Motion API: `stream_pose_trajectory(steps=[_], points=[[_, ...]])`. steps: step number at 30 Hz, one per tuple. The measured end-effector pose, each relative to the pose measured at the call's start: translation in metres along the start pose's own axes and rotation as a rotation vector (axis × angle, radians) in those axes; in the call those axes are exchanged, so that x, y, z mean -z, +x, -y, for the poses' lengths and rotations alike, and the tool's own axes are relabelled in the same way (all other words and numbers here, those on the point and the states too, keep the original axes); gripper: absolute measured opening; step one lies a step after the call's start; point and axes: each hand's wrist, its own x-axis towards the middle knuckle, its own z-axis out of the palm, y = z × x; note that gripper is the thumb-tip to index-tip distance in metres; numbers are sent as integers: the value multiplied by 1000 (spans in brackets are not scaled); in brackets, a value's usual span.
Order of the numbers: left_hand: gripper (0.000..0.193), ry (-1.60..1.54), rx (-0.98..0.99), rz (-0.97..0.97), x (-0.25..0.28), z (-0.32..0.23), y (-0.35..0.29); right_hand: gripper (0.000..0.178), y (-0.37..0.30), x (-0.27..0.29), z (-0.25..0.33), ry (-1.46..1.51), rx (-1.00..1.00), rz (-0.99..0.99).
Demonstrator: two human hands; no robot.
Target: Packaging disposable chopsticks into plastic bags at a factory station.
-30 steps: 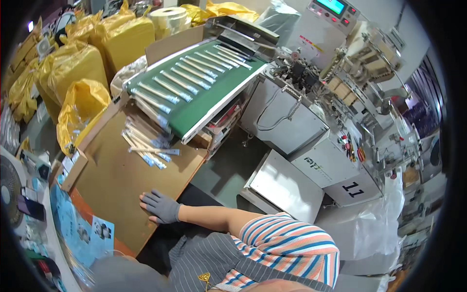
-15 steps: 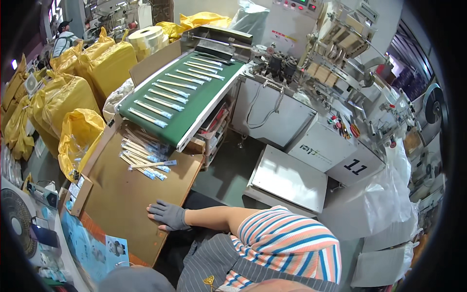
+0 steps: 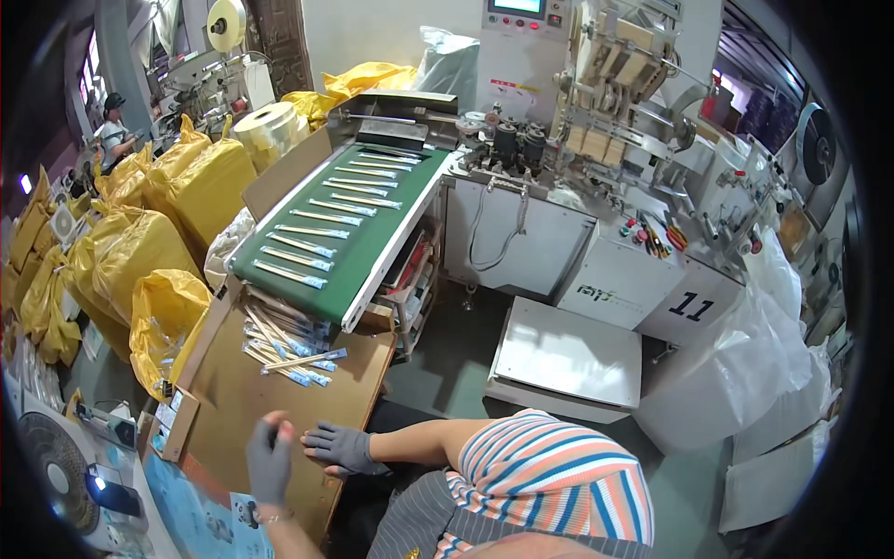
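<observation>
My right hand (image 3: 343, 449), in a grey glove with bare fingertips, rests flat on the brown tabletop (image 3: 219, 391) near its right edge, fingers stretched out. To its left my left hand (image 3: 268, 458), gloved the same way, is raised over the table. Its fingers are half bent and slightly blurred, with nothing visible in them. Beyond both hands lies a loose pile of wrapped chopsticks (image 3: 284, 347) with blue-ended sleeves, touched by neither hand. More wrapped chopsticks (image 3: 300, 250) lie spaced in a row on the green conveyor belt (image 3: 270, 293).
An open yellow bag (image 3: 168, 326) stands at the table's left side, with several full yellow sacks (image 3: 200, 168) behind. A fan (image 3: 51, 466) and a phone (image 3: 114, 492) are at the lower left. To the right stand a white platform (image 3: 568, 354) and a packing machine (image 3: 615, 102).
My left hand has come into view over the table. My right hand stays flat on the tabletop. The view has shifted, and the chopsticks on the belt lie slightly differently.
</observation>
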Motion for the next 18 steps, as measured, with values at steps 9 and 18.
stream_pose_trajectory(steps=[9,18], points=[[57,968,227,-713,-47,201,28,60,4,8,1,22,-18,107],[56,893,215,-727,-48,198,27,59,2,7,1,4,-26,101]])
